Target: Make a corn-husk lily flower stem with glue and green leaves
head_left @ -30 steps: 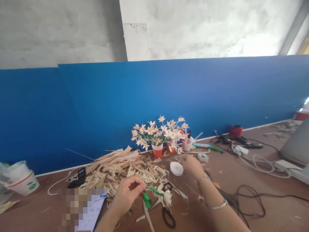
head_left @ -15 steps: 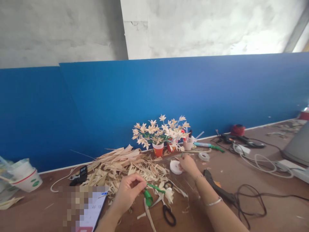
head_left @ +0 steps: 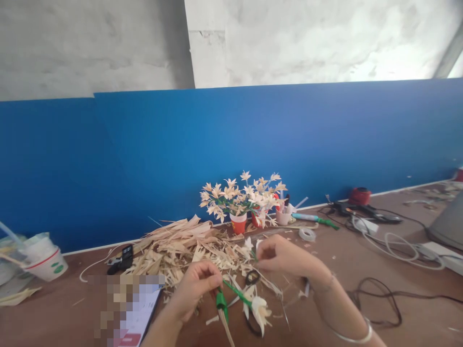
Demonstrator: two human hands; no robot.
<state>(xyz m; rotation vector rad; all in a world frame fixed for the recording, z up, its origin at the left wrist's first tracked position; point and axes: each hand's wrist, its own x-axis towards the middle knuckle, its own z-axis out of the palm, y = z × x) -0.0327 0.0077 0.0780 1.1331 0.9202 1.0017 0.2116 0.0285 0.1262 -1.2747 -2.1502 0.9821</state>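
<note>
My left hand (head_left: 200, 285) is closed, thumb and finger pinching the green-wrapped stem (head_left: 237, 292) of a pale artificial flower (head_left: 261, 311) whose head points to the lower right. Green tape (head_left: 221, 302) hangs just below these fingertips. A smaller pale flower (head_left: 248, 245) on a short green stem is pinched in my right hand (head_left: 278, 256), level with the heap of husk strips. Under the larger flower lie black-handled scissors (head_left: 252, 277), partly covered. Behind my right hand, the white dish-like roll is nearly all hidden.
Dry husk strips (head_left: 181, 241) are heaped at centre-left. Behind them stands a red and white pot (head_left: 238, 224) of pale flowers. A phone (head_left: 139, 313) lies at front left, paper cups (head_left: 47, 262) at far left. Clear tape (head_left: 307, 234) and tangled cables (head_left: 394, 248) lie right.
My right hand has come back from beside the white roll towards my left hand, carrying the small flower. The larger flower has swung a little down and right.
</note>
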